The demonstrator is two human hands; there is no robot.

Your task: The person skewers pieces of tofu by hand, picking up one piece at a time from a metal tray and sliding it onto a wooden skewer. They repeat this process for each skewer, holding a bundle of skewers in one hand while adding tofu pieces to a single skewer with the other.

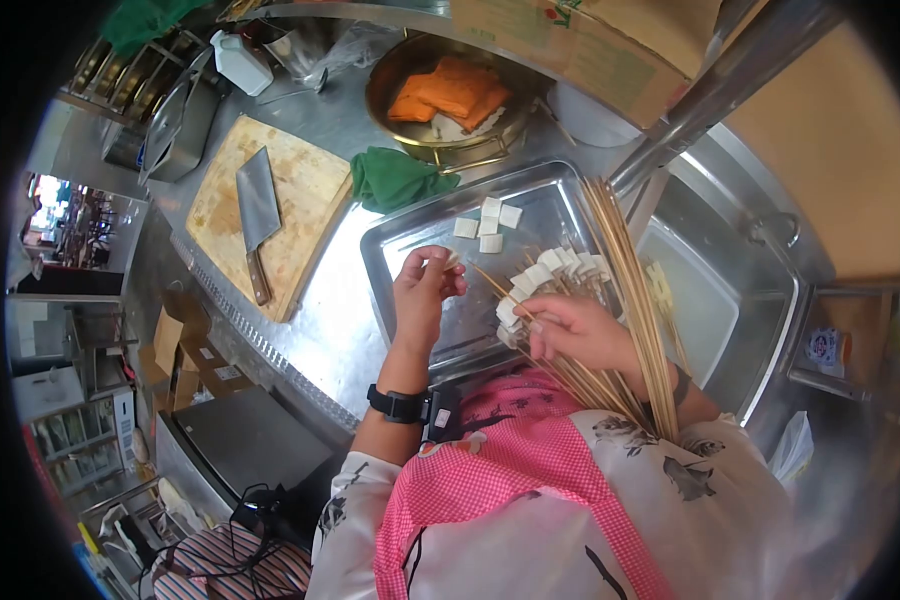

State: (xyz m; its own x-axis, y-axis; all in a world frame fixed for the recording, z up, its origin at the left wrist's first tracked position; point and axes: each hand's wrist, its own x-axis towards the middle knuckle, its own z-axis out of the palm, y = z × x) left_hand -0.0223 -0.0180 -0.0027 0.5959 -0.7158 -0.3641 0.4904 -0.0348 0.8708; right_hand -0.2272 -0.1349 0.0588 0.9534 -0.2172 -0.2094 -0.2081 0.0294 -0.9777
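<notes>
My left hand point(425, 288) is closed, its thumb and fingers pinching a small white square piece point(452, 261) that looks like tofu. In my right hand point(582, 328) is a thin bamboo skewer point(495, 284), its tip angled toward the left hand; tip and piece appear slightly apart. Both hands are over a metal tray point(378, 250). Beside and partly behind the right hand, several skewers each carry a white piece point(538, 275), fanned in the tray. Loose white squares point(490, 228) lie near the tray's far side. A bundle of bare skewers point(635, 300) rests along my right forearm.
Left of the tray, a cleaver point(258, 200) lies on a wooden cutting board point(315, 170). A green cloth point(395, 180) sits by the tray. Behind are a pan point(378, 85) with orange pieces and a white jug point(240, 62). A sink point(715, 260) and metal pole point(715, 100) stand right.
</notes>
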